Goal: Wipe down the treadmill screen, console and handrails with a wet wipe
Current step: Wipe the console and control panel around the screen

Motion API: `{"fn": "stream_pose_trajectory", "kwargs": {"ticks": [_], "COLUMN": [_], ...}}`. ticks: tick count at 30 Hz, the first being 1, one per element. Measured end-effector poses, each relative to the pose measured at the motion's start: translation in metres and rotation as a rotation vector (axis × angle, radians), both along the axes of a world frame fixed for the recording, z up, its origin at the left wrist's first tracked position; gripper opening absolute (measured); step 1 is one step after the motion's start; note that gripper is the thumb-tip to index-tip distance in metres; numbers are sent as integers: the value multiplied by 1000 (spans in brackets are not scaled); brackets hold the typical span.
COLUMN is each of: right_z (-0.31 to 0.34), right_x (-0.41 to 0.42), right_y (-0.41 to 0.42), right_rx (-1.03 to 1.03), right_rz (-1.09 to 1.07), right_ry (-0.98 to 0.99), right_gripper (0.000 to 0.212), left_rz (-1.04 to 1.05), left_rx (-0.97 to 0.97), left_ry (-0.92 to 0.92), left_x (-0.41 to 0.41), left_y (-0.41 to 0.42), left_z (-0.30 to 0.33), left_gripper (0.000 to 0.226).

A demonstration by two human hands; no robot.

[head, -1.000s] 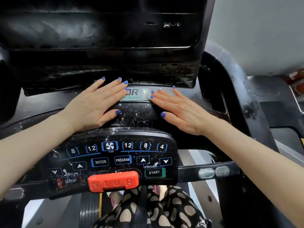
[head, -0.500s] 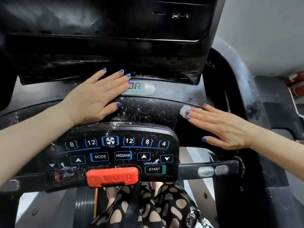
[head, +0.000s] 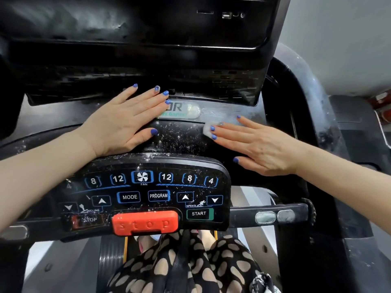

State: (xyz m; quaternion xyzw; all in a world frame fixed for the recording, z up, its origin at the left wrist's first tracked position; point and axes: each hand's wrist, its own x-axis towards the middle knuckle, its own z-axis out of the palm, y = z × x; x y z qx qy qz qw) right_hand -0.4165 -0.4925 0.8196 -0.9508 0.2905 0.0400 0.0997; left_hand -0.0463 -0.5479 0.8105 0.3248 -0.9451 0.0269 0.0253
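So my right hand (head: 262,144) is flat, fingers straight, pressing a small white wet wipe (head: 208,130) onto the glossy black plastic console shelf (head: 222,115), just right of the oval logo badge (head: 184,111). My left hand (head: 124,121) is spread flat too, holding nothing, just resting on the shelf left of that badge. Most of the wipe is under my fingers, so I can't tell how it's folded. I'd keep the pressure even and go in overlapping strokes, since the speckled white grit (head: 179,138) between my hands looks like it'll smear otherwise. The black button panel with the red stop bar (head: 145,223) looks dusty as well. The dark treadmill screen (head: 127,22) is cut off at the top, and only the right handrail (head: 296,66) partly shows.
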Motion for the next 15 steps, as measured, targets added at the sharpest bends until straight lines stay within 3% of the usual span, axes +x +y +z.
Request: {"fn": "stream_pose_trajectory", "kwargs": {"ticks": [4,11,15], "right_z": [0,5,8], "right_x": [-41,30,13], "right_y": [13,-11,-6], "right_rx": [-26,-59,-47], "right_rz": [-13,18,44], "right_ry": [85,25,77], "right_gripper": [63,61,62], "left_rz": [8,13,1], "left_rx": [5,63,123], "left_ry": [-20,-65,-101], "left_x": [1,1,6], "left_y": [0,0,0], "left_z": [-1,5,12], "left_gripper": [63,64,64]}}
